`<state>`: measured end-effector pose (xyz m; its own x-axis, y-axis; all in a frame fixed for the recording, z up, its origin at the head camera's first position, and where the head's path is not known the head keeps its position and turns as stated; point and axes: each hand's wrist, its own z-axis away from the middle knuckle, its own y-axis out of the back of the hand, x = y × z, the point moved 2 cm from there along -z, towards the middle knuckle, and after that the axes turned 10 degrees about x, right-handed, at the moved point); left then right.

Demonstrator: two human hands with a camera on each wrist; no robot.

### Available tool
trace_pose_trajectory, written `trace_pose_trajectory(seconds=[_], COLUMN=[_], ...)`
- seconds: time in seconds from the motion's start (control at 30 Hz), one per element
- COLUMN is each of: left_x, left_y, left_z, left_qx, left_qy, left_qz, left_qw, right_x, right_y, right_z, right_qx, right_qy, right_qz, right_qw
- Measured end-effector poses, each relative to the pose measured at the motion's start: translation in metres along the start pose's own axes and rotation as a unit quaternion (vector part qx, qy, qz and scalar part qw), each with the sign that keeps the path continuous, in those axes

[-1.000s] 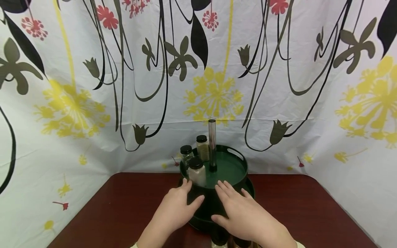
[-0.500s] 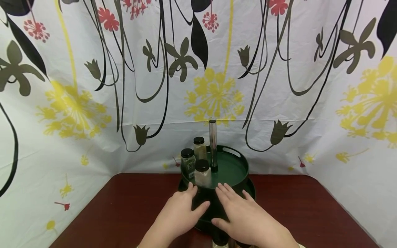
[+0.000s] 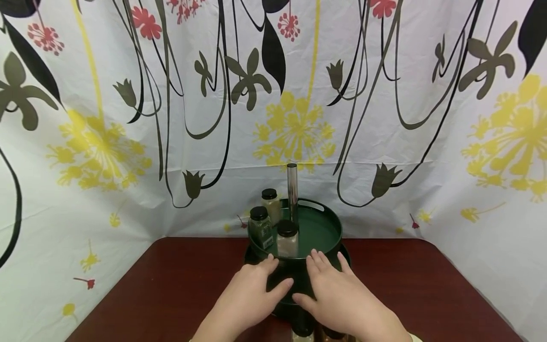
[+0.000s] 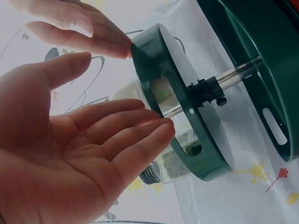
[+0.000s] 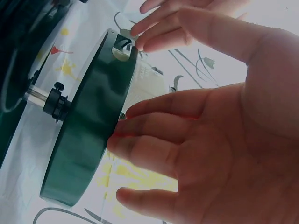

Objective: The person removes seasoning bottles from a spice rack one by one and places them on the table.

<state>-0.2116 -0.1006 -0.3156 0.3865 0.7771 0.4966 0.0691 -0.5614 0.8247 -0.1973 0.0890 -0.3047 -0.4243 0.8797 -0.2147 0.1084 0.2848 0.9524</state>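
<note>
Upper tray (image 3: 318, 232), green, above the middle of the bench (image 3: 171, 285), borne by a clear post (image 3: 292, 192) over a lower tray (image 3: 347, 259). At its near side, left hand (image 3: 252, 289) with fingers straight and close together, thumb apart; right hand (image 3: 339, 294) with fingers straight and little finger set apart. Both in fingertip contact with the outer wall, pinching nothing; force of contact not discernible. Toward the left of the tray: pale jar (image 3: 287, 244) just inside the near rim, between the two hands; green-filled jar (image 3: 260, 232) by the left rim; beige jar (image 3: 271, 209) farther back. Probable main hazard: tilt, from load gathered on one side, with any downward push added at the near rim. Second: sliding or toppling of the pale jar, likely from a sudden start or stop in turning, with no restraint visible but the rim. Third: slip at the black collar (image 4: 208, 91) beneath the tray, if insufficiently tightened; tightness not discernible. Also possible: snagging of left fingertips in the adjacent handle slot (image 4: 162, 91), or a knock from a lowered right wrist to the capped jars (image 3: 302, 332), cut off by the lower edge of the head view.
</note>
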Motion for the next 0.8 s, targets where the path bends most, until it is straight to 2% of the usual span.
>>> trace_pose_trajectory(seconds=[0.1, 0.2, 0.33, 0.53, 0.63, 0.8], left_x=[0.001, -0.001, -0.013, -0.043, -0.055, -0.063], left_y=[0.003, 0.005, 0.008, 0.005, 0.000, -0.005], left_z=[0.000, -0.001, -0.005, -0.019, -0.024, -0.028], left_qx=[0.015, 0.028, 0.051, 0.106, 0.108, 0.100], left_qy=[-0.013, -0.009, 0.017, 0.066, 0.081, 0.072], left_qz=[0.008, 0.012, 0.006, -0.011, 0.004, 0.029], left_qw=[0.9998, 0.9995, 0.9985, 0.9921, 0.9908, 0.9919], right_x=[0.003, 0.007, 0.013, 0.021, 0.026, 0.033], right_y=[0.001, 0.002, 0.004, 0.007, 0.009, 0.012], right_z=[-0.001, -0.001, -0.002, -0.004, -0.005, -0.006], right_qx=[-0.007, -0.016, -0.025, -0.028, -0.031, -0.038], right_qy=[-0.020, -0.028, -0.032, -0.041, -0.048, -0.065], right_qz=[0.006, 0.003, -0.014, -0.036, -0.050, -0.071], right_qw=[1.000, 0.999, 0.999, 0.998, 0.997, 0.995])
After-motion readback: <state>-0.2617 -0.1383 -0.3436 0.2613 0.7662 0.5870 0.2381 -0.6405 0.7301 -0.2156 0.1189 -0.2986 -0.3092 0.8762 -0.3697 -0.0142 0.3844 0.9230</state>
